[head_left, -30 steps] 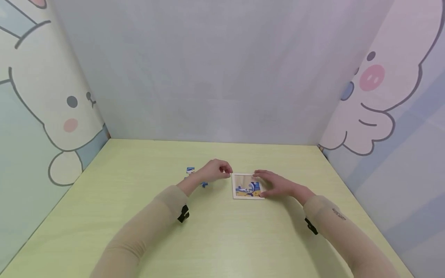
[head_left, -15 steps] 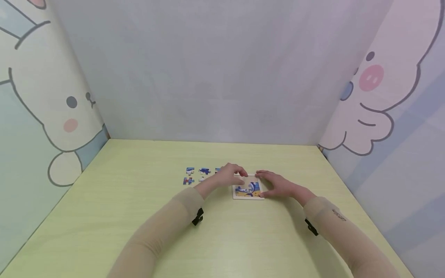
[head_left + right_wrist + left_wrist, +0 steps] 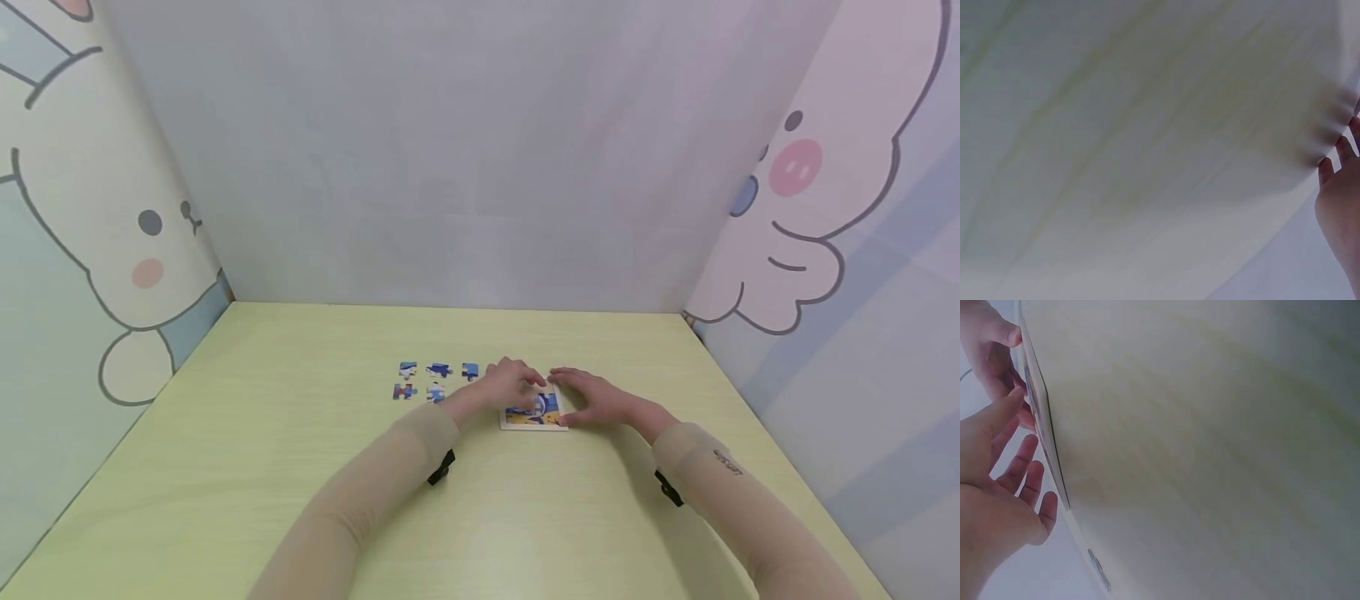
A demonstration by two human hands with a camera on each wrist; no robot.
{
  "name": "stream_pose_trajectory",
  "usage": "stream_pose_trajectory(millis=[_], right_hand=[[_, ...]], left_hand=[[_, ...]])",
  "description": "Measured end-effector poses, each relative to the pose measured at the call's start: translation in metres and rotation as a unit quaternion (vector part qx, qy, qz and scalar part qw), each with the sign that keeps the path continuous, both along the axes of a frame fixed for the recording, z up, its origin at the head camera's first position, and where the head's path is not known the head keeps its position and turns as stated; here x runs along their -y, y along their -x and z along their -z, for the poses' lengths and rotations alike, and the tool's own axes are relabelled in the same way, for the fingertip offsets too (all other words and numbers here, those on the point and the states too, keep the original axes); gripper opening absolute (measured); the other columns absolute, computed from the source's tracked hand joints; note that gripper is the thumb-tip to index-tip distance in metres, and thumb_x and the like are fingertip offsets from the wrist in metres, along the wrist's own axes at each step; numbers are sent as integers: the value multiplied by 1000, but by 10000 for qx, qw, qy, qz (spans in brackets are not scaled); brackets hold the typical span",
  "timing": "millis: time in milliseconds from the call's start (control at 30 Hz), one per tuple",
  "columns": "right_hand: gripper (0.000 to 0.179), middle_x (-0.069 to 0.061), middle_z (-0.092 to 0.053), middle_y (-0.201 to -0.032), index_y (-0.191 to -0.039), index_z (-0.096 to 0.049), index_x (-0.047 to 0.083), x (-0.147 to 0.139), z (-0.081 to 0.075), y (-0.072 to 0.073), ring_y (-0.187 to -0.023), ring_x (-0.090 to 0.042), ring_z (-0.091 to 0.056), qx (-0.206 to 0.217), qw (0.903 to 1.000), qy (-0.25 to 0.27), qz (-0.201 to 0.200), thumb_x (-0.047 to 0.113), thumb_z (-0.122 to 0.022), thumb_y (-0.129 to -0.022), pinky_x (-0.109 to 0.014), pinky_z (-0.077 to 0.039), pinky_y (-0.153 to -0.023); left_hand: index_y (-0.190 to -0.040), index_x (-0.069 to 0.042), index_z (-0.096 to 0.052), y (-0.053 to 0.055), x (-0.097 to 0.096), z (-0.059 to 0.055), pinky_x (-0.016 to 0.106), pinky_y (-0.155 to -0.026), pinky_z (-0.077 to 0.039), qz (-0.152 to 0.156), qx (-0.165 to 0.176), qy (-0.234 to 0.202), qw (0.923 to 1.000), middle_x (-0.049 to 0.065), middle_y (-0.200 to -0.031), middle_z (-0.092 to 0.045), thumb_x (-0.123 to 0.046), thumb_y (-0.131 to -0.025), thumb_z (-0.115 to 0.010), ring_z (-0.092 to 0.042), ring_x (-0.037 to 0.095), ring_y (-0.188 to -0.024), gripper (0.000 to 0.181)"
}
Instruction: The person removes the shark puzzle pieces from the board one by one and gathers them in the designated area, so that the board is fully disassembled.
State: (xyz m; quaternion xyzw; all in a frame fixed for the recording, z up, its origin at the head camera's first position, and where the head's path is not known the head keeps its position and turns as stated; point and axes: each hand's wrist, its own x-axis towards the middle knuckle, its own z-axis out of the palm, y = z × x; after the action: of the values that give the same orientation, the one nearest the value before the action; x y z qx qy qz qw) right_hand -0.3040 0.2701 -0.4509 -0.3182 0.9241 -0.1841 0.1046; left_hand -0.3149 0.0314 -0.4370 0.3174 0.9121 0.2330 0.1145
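In the head view a square puzzle tray (image 3: 534, 427) with a white rim lies on the table. Its lower part shows blue, white and yellow puzzle pieces (image 3: 551, 410). My left hand (image 3: 510, 383) is over the tray's upper left part, thumb and fingers bent down toward it; whether a piece sits between the fingertips is hidden. In the left wrist view the left hand (image 3: 1000, 481) has its thumb and index near the tray's surface. My right hand (image 3: 596, 398) rests at the tray's right side, fingers spread to the top corner, thumb on the right rim.
Left of the tray lie several loose puzzle pieces in two rows, among them a dark blue piece (image 3: 440, 370) and a red and blue piece (image 3: 405, 392). The pale yellow table (image 3: 337, 467) ends at a grey curtain (image 3: 465, 167); printed side walls (image 3: 795, 167) flank it.
My left hand has moved right, from the tray's left corner to over its inside, uncovering the loose pieces. The right hand has stayed at the tray's right side.
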Motion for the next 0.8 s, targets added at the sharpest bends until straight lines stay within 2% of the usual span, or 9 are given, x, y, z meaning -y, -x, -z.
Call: stream_pose_trajectory(millis=[167, 333, 500, 800], right_hand=[[84, -11, -30, -152, -144, -37, 10, 0, -1, 0, -140, -35, -23, 36, 10000, -30, -34, 55, -67, -80, -55, -20, -110], [83, -11, -29, -153, -144, -36, 9, 1, -3, 0, -141, -35, -23, 128, 9999, -42, -21, 53, -67, -81, -55, -20, -110], [82, -11, -29, -153, -144, -37, 9, 2, -5, 0, -141, -35, -22, 233, 9997, -35, 11, 50, -68, -81, -55, -19, -110], [82, -11, -29, -152, -143, -38, 10, 3, -5, 1, -140, -36, -22, 259, 9997, -1, 43, 51, -69, -80, -56, -19, -110]], left_hand=[[-122, -29, -63, 1, -3, 0, 41, -91, -34, 164, -230, 370, 9989, -4, -123, -56, -36, -81, -74, -45, 19, -112, 43], [-119, -29, -65, 1, -5, -2, 37, -90, -33, 161, -281, 575, 9978, -3, -123, -55, -39, -80, -73, -44, 18, -111, 41], [-117, -30, -66, 1, -5, -2, 39, -92, -32, 157, -244, 636, 9976, -2, -126, -54, -40, -82, -72, -43, 19, -114, 37], [-117, -29, -66, 2, -4, 0, 41, -94, -31, 181, -97, 491, 9986, -2, -125, -53, -38, -83, -71, -43, 19, -113, 36]])
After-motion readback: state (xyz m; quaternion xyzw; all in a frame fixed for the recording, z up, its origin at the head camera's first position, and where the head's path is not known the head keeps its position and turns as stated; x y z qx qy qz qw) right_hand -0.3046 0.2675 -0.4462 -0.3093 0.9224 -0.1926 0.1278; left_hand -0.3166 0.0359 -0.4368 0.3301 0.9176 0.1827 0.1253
